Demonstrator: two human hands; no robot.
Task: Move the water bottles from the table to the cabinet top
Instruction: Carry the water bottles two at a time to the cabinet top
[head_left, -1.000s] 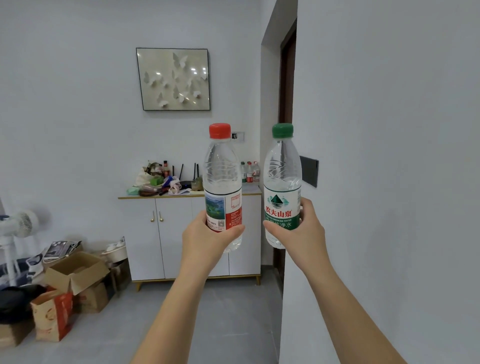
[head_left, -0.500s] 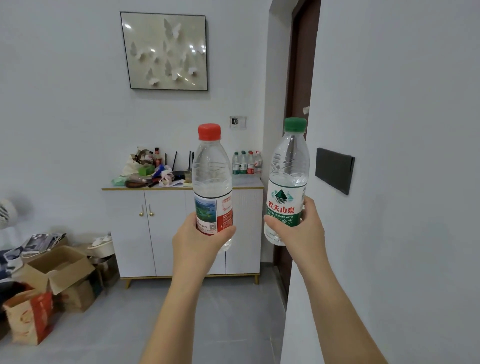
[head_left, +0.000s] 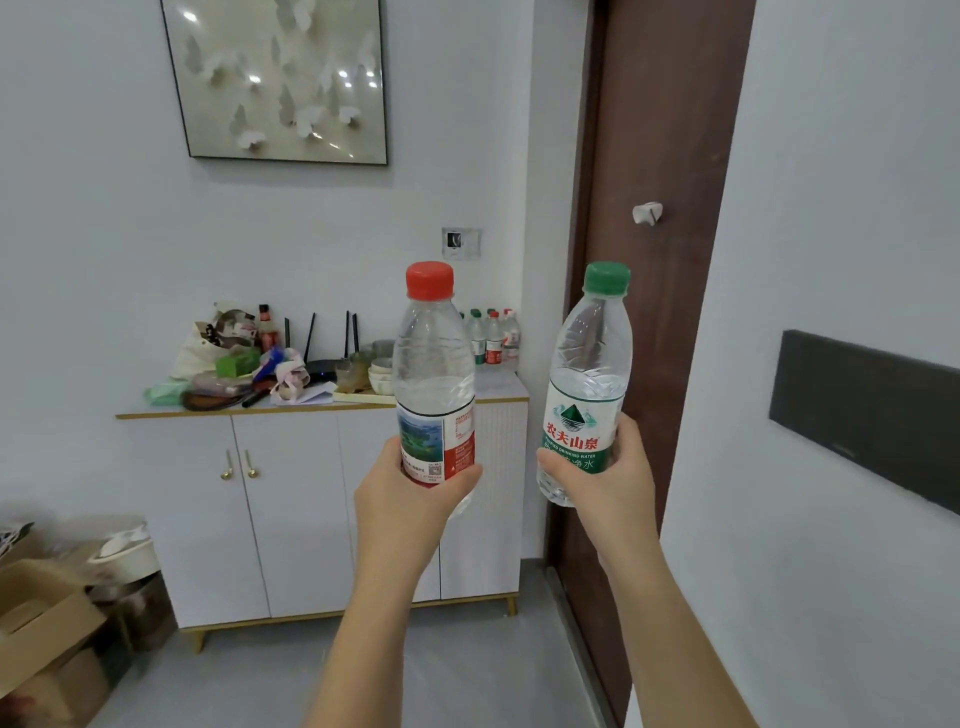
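Two water bottles were carried upright: red-capped bottle (head_left: 435, 384) clasped low by left hand (head_left: 405, 499), green-capped bottle (head_left: 587, 384) likewise by right hand (head_left: 613, 483), white cabinet (head_left: 311, 499) beyond both.

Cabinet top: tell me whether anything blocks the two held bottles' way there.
Nothing visible does. The left hand holds the red-capped bottle, the right hand the green-capped bottle, with open floor before the cabinet top. Clutter covers its left part and other bottles stand at its right rear; its visible right front is bare.
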